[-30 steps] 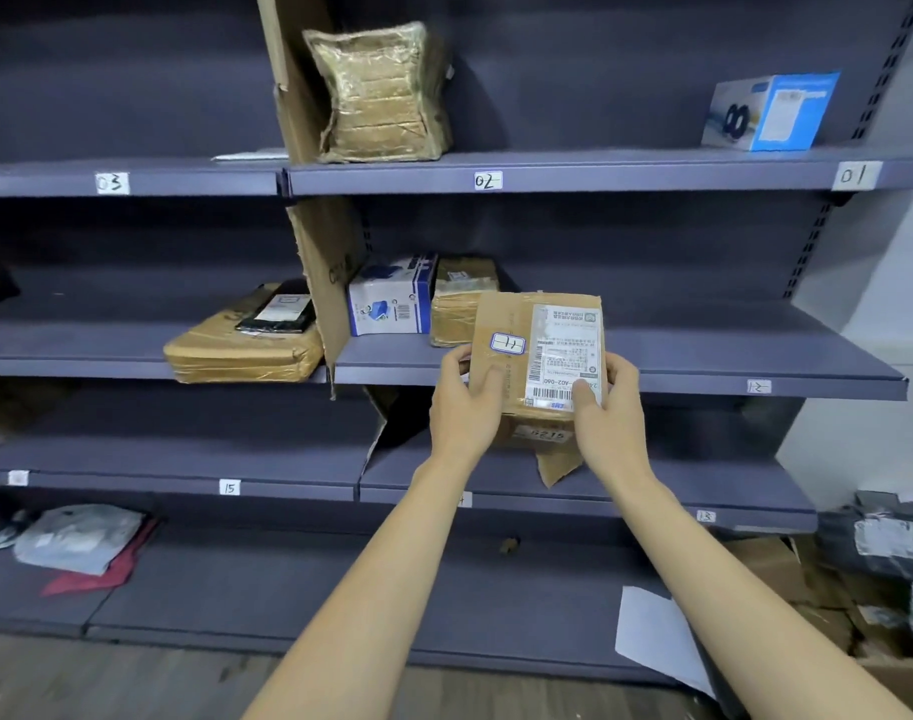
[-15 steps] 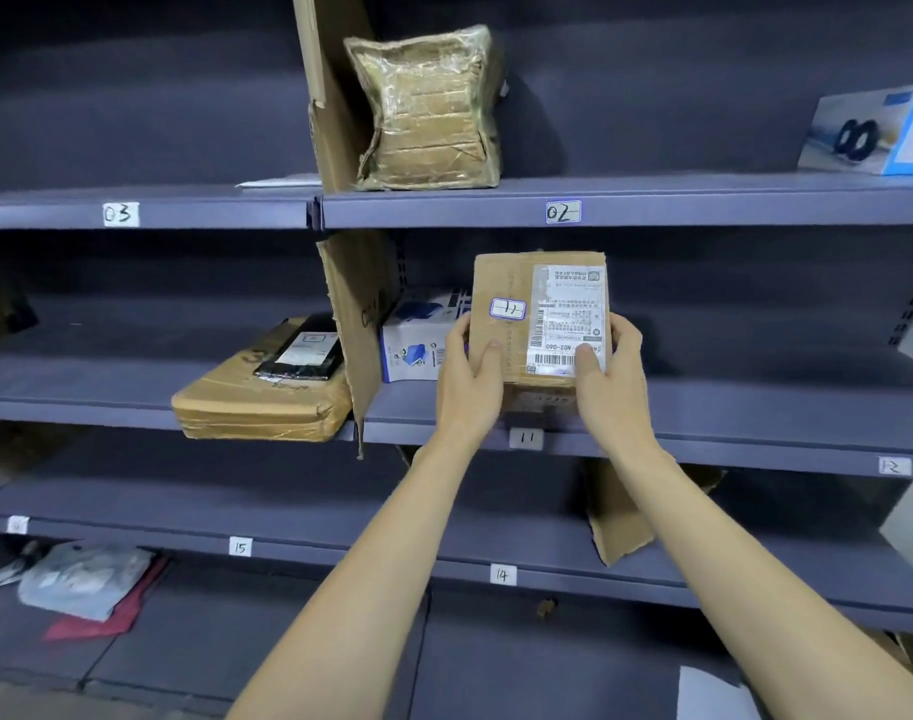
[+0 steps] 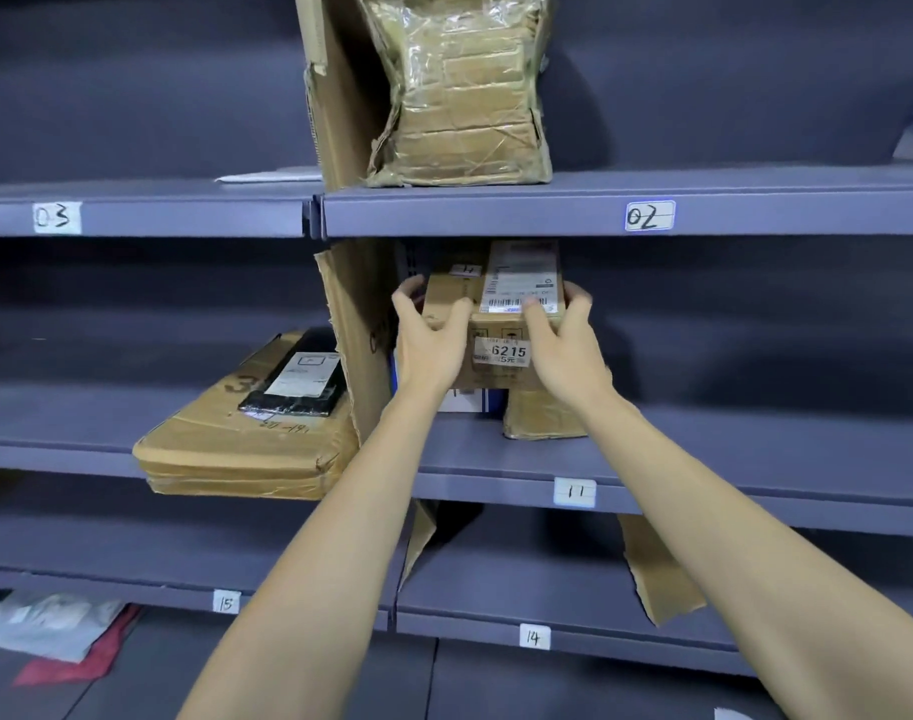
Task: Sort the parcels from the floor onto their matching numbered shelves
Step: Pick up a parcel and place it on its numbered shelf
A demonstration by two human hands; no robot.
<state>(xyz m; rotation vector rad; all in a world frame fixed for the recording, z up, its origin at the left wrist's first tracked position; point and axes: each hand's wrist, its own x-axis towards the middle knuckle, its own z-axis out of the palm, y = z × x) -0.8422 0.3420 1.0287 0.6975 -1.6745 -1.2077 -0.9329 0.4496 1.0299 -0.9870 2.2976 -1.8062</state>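
Both our hands clamp the cardboard parcel [image 3: 496,324], left hand [image 3: 429,339] and right hand [image 3: 566,345] each in a grip pinching its sides. We hold it over shelf 11 [image 3: 704,459], above the parcels there.

We counted two hands, the left hand [image 3: 431,337] and the right hand [image 3: 563,340], both gripping one brown parcel [image 3: 496,324]. Under it sat two more boxes, one blue-and-white box [image 3: 470,400] and one taped brown box [image 3: 542,418]. We saw one flat cardboard parcel [image 3: 246,449] with one black packet [image 3: 296,387] on top, and one plastic-wrapped parcel [image 3: 459,90] above. We made out five shelf number labels: 03 [image 3: 56,217], 02 [image 3: 649,216], 11 [image 3: 575,492], 15 [image 3: 226,601] and 14 [image 3: 534,637]
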